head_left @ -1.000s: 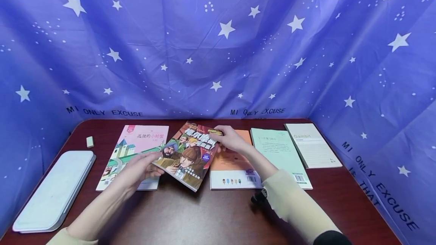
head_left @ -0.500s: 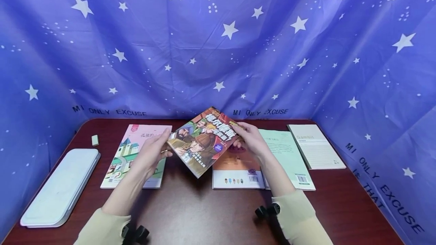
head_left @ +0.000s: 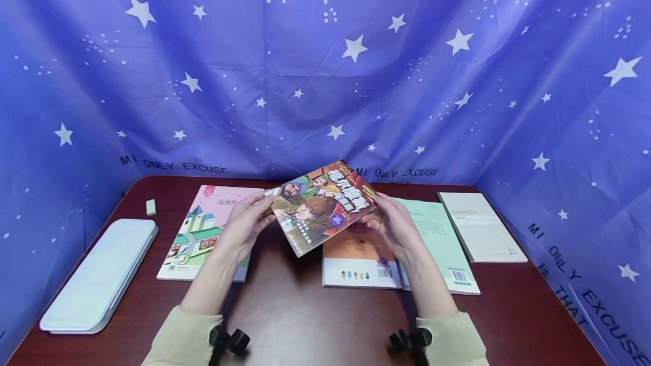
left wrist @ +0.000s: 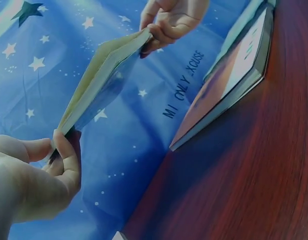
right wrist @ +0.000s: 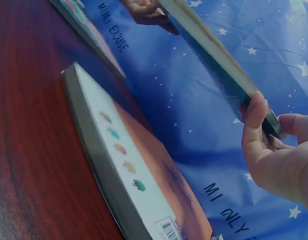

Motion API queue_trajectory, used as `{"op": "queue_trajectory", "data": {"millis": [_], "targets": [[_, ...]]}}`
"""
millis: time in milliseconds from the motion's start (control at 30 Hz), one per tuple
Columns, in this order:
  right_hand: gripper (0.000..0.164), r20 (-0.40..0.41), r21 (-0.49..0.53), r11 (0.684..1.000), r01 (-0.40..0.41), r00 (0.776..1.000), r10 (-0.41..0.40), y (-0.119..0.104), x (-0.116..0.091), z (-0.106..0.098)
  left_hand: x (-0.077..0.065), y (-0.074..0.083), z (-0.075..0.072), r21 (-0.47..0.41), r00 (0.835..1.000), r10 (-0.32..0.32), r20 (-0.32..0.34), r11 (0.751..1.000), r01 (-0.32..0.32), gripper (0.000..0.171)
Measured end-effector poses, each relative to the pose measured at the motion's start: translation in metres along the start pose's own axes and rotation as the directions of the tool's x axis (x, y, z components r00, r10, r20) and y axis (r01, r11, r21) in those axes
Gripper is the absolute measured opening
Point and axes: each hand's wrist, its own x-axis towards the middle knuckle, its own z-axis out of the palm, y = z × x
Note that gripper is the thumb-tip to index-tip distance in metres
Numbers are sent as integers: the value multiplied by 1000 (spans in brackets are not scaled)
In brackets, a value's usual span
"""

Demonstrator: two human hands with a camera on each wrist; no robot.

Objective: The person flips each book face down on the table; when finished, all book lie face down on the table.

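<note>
Book (head_left: 320,207) between 2 hands (head_left: 248,222) (head_left: 396,225), seemingly aloft.

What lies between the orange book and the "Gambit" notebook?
In the head view, a pale green book lies there, partly hidden behind the right forearm.

The red-brown illustrated book (head_left: 321,209) has turned clockwise and shifted rightward and higher in the head view.

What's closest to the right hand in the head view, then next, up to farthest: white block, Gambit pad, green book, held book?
From the right hand:
1. Held book: gripped in it.
2. Green book: just to the right, partly hidden by the arm.
3. Gambit pad: farther right, past the green book.
4. White block: far left.
</note>
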Motion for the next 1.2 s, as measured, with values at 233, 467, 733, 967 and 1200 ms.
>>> {"op": "queue_trajectory", "data": {"millis": [233,467,733,967,1200], "targets": [[20,30,89,996,21,999,-24,2,-6,-8,0,-2,2,71,998,38,-48,997,-34,40],[17,55,62,997,45,997,-49,5,-5,-6,-5,6,1,184,994,66,-84,982,-50,42],[29,24,-6,996,88,996,-88,5,-2,-5,-9,13,0,205,995,90,-53,976,-78,42],[24,17,-27,993,116,993,-116,3,-3,-6,-12,15,3,203,993,116,-30,973,-108,41],[24,22,-16,991,136,991,-135,2,-6,-6,-13,16,5,155,993,117,-19,982,-112,43]]}}
